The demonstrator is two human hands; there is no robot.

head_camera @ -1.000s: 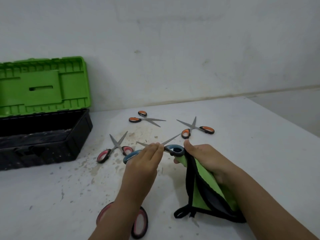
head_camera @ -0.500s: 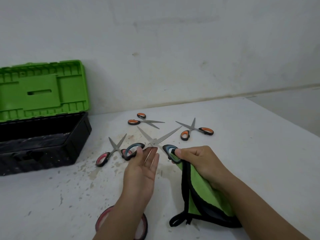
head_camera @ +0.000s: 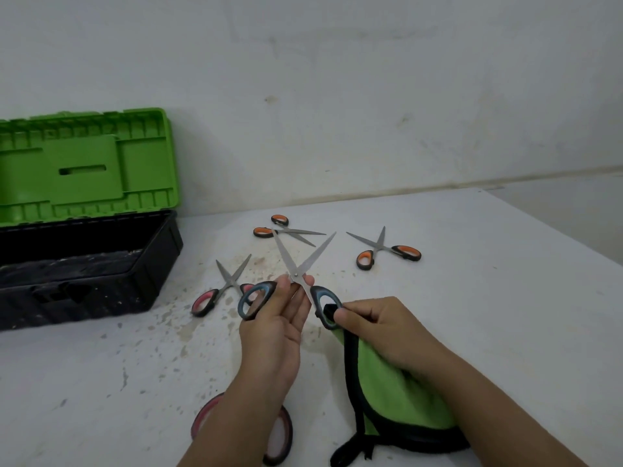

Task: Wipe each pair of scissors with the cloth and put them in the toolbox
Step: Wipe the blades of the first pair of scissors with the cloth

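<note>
Head view, left hand [head_camera: 274, 335] pinching steel-bladed scissors [head_camera: 296, 274], right hand [head_camera: 377, 328] gripping fuzzy cloth [head_camera: 387, 392].

Toolbox [head_camera: 101, 274] cut off at left edge — interior too dark to read. Pink-handled scissors [head_camera: 279, 439] at bottom largely hidden beneath left forearm [head_camera: 236, 416]. Cloth [head_camera: 397, 392] partly covered by right hand [head_camera: 381, 328].

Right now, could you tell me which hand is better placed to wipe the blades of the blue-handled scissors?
The right hand, probably: it already holds the green cloth with black trim, while the left hand pinches the blue-handled scissors near the pivot, blades open.
</note>
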